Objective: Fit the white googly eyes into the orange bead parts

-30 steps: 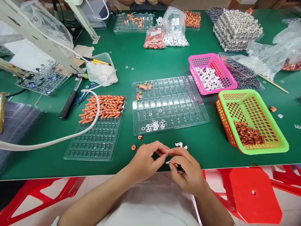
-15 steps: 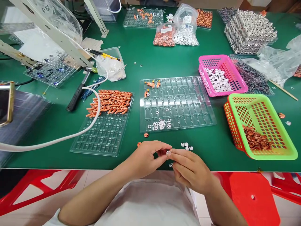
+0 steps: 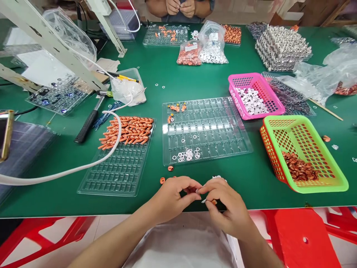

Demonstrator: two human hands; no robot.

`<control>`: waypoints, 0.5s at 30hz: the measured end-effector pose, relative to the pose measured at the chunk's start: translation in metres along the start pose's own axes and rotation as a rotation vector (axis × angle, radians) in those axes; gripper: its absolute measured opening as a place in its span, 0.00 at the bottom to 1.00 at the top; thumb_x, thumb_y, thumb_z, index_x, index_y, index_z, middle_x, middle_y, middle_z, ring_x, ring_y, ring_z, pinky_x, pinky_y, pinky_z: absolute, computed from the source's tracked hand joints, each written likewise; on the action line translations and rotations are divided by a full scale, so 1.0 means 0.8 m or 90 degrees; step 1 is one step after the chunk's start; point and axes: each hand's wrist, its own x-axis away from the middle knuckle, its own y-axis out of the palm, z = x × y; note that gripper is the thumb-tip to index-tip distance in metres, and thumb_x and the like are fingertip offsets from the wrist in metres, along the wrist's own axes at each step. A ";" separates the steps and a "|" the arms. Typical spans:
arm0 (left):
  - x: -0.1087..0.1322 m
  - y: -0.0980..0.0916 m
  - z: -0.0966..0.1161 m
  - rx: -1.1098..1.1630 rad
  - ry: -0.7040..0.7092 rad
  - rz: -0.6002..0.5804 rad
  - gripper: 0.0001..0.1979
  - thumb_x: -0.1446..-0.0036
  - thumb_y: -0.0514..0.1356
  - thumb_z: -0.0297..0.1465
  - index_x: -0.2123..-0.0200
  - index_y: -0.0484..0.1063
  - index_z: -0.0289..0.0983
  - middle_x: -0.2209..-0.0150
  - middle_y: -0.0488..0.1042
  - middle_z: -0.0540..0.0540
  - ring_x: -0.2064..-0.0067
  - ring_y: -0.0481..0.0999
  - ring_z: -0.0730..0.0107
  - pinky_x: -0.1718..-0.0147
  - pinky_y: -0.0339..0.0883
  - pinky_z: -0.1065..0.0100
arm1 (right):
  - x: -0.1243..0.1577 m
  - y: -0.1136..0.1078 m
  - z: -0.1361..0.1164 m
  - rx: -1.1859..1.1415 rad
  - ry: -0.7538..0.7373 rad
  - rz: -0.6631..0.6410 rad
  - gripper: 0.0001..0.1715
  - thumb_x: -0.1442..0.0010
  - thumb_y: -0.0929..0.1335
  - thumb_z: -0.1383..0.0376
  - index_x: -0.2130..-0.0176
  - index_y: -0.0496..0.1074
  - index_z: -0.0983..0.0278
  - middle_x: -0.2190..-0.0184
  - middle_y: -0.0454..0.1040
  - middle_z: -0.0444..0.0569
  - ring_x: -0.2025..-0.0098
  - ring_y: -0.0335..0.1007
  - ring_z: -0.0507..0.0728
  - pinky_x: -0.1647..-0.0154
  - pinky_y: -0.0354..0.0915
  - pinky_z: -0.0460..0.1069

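In front of the table's near edge, my left hand (image 3: 174,195) is pinched, its thumb and forefinger tips at a small white round piece (image 3: 198,191). The fingertips of my right hand (image 3: 229,204) meet it from the other side. Under my right fingers a small orange piece (image 3: 214,202) with a white edge shows, partly hidden by the fingers. Several white caps (image 3: 219,178) lie just behind my right hand. Orange beads (image 3: 162,180) rest by my left hand. Beyond is a clear compartment tray (image 3: 223,146) with white rings (image 3: 189,154) and a few orange parts (image 3: 176,108).
Left stand a tray of orange sticks (image 3: 128,130), a hammer (image 3: 88,123) and a white cable (image 3: 111,152). A pink basket (image 3: 233,93) and a green basket (image 3: 334,173) stand right. Bags (image 3: 213,41) lie farther back. Across the table are another person's hands (image 3: 181,6).
The view has tilted up, bringing the other person's hands into sight. My right fingers have curled and shifted at the white piece, and the orange piece now shows under them.
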 end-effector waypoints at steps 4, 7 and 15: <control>0.000 0.009 0.000 0.076 -0.061 0.045 0.03 0.46 0.65 0.28 0.66 0.77 0.36 0.71 0.79 0.49 0.70 0.76 0.71 0.70 0.71 0.72 | -0.001 0.010 -0.005 -0.090 0.162 0.107 0.06 0.38 0.63 0.71 0.66 0.66 0.60 0.67 0.72 0.47 0.64 0.68 0.56 0.63 0.65 0.51; 0.000 0.013 0.000 0.105 -0.052 0.057 0.04 0.47 0.65 0.27 0.66 0.77 0.37 0.70 0.79 0.49 0.68 0.76 0.71 0.68 0.71 0.72 | -0.004 0.013 -0.008 -0.106 0.194 0.090 0.07 0.37 0.63 0.69 0.68 0.65 0.61 0.72 0.67 0.45 0.69 0.64 0.54 0.68 0.61 0.49; 0.000 0.010 0.000 0.029 0.024 0.061 0.06 0.46 0.65 0.24 0.64 0.77 0.38 0.68 0.80 0.52 0.67 0.77 0.74 0.65 0.70 0.73 | -0.015 0.003 -0.015 -0.080 0.250 -0.024 0.07 0.39 0.64 0.70 0.70 0.65 0.61 0.74 0.66 0.42 0.72 0.61 0.51 0.71 0.56 0.47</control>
